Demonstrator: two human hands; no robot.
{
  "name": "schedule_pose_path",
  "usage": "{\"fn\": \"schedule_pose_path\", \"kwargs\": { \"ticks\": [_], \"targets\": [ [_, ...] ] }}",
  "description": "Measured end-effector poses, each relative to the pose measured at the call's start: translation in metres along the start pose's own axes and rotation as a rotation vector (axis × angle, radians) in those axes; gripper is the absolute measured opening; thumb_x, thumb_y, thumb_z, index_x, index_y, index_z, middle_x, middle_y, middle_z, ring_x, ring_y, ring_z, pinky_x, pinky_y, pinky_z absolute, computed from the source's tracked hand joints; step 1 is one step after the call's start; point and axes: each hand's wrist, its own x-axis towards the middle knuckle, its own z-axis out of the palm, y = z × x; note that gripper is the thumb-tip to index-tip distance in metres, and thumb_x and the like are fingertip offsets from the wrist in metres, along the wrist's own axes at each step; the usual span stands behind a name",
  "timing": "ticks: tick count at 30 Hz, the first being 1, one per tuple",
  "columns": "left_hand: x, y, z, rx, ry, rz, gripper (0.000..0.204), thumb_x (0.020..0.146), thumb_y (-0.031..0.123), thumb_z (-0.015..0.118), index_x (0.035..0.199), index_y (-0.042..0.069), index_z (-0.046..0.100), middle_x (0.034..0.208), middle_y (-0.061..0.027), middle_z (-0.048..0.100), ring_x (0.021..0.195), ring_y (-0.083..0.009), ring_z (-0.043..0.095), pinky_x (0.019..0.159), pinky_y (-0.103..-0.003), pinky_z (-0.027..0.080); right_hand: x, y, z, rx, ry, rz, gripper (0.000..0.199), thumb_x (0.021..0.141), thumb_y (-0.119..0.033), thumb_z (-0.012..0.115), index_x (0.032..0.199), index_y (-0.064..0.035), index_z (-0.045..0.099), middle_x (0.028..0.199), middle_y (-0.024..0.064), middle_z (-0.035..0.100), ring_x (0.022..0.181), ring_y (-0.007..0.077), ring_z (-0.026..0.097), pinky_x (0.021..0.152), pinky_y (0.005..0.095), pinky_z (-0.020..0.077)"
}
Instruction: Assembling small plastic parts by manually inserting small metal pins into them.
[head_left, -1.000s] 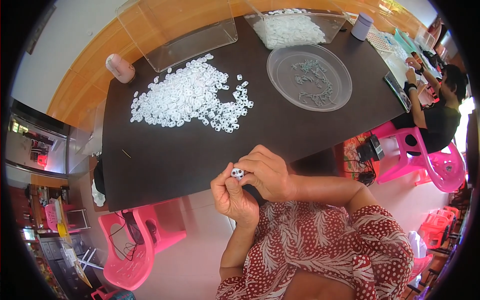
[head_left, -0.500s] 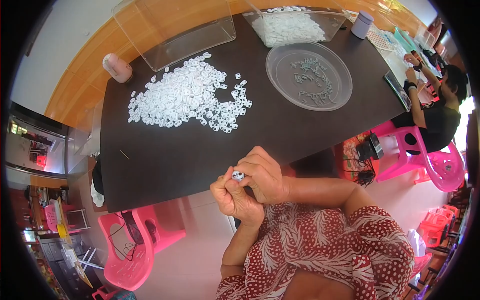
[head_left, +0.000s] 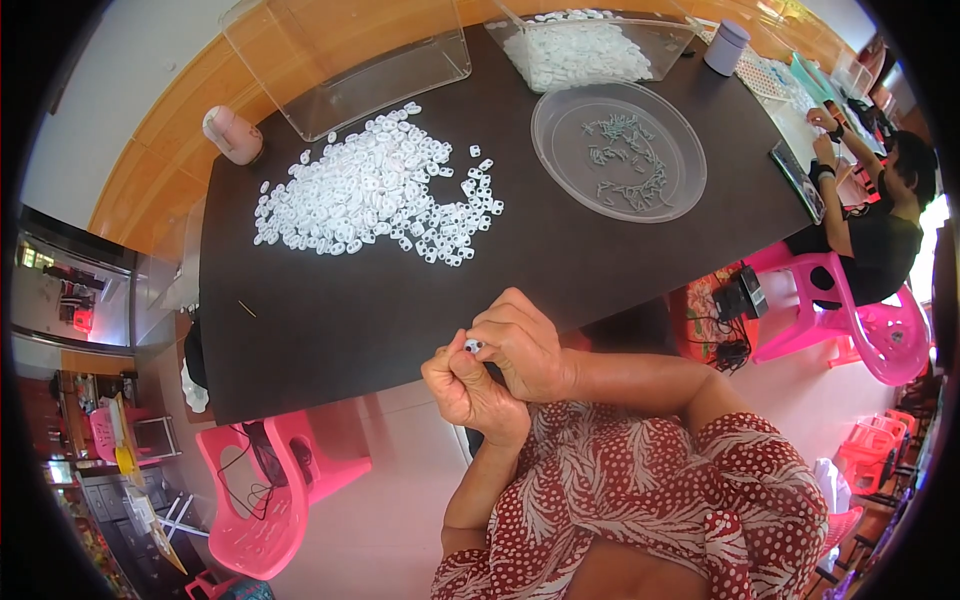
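Just off the table's near edge, my left hand (head_left: 468, 392) and my right hand (head_left: 522, 345) meet, fingertips pinched together. Between them is a small white plastic piece with dark holes (head_left: 473, 346), mostly covered by thumbs and fingers. Beyond my hands, on the dark table (head_left: 330, 340), lies a heap of similar white pieces with holes (head_left: 370, 185), some oval and some squarish. To the right of the heap, a clear round tray (head_left: 556, 185) holds many small greyish, thin parts (head_left: 640, 185), too small to name.
A clear bin (head_left: 640, 62) with white pieces stands at the back, beside another clear bin (head_left: 390, 95). A pink bottle (head_left: 232, 136) and a lavender jar (head_left: 727, 48) flank them. A person (head_left: 880, 215) sits at the right. Pink chairs (head_left: 275, 520) stand around.
The white piece has turned slightly, and less of it shows between my fingers. Both hands stay in nearly the same place, still pinched together.
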Motion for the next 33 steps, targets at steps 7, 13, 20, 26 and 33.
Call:
{"fn": "schedule_pose_path", "kwargs": {
  "ticks": [7, 13, 20, 26, 33],
  "targets": [
    [0.014, 0.011, -0.002, 0.078, -0.168, -0.071, 0.030, 0.097, 0.013, 0.045, 0.121, -0.005, 0.050, 0.100, -0.0102, 0.060, 0.080, -0.0110, 0.055, 0.068, -0.023, 0.046, 0.014, 0.004, -0.022, 0.028, -0.056, 0.103, 0.025, 0.072, 0.002, 0.068, 0.096, 0.0006, 0.058, 0.087, 0.0125, 0.060, 0.071, 0.0260, 0.055, 0.062, 0.0338, 0.0464],
    [0.045, 0.009, -0.010, 0.151, -0.208, -0.168, 0.029, 0.095, 0.014, 0.051, 0.118, -0.004, 0.054, 0.091, -0.0097, 0.063, 0.070, -0.0102, 0.057, 0.062, -0.022, 0.047, 0.090, 0.045, -0.086, -0.416, -0.070, -0.122, 0.014, 0.074, -0.008, 0.070, 0.087, -0.0042, 0.064, 0.082, 0.0101, 0.063, 0.068, 0.0265, 0.057, 0.061, 0.0346, 0.0453],
    [0.082, -0.006, -0.032, 0.297, -0.190, -0.161, 0.019, 0.091, 0.008, 0.056, 0.105, -0.003, 0.062, 0.085, -0.0065, 0.062, 0.068, -0.0087, 0.057, 0.059, -0.021, 0.045, 0.213, 0.180, -0.152, -0.743, 0.130, 0.083, 0.016, 0.079, -0.014, 0.062, 0.090, -0.0046, 0.066, 0.088, 0.0152, 0.065, 0.082, 0.0322, 0.062, 0.071, 0.0395, 0.0481],
    [0.127, -0.028, -0.027, 0.715, -0.291, 0.191, 0.017, 0.082, 0.000, 0.061, 0.098, 0.003, 0.064, 0.077, -0.0103, 0.058, 0.066, -0.0221, 0.057, 0.059, -0.031, 0.044, 0.216, 0.225, -0.172, -1.081, 0.059, 0.054, 0.022, 0.073, -0.016, 0.065, 0.092, -0.0050, 0.066, 0.087, 0.0175, 0.064, 0.087, 0.0352, 0.060, 0.075, 0.0427, 0.0465],
    [0.153, -0.048, -0.016, 1.050, -0.502, 0.521, 0.006, 0.076, 0.006, 0.061, 0.082, 0.009, 0.062, 0.071, -0.0104, 0.051, 0.068, -0.0295, 0.054, 0.058, -0.041, 0.044, 0.157, 0.162, -0.137, -0.734, -0.092, -0.049, 0.013, 0.073, -0.004, 0.066, 0.086, -0.0022, 0.063, 0.085, 0.0120, 0.062, 0.082, 0.0297, 0.057, 0.072, 0.0377, 0.0461]
  ]
}}
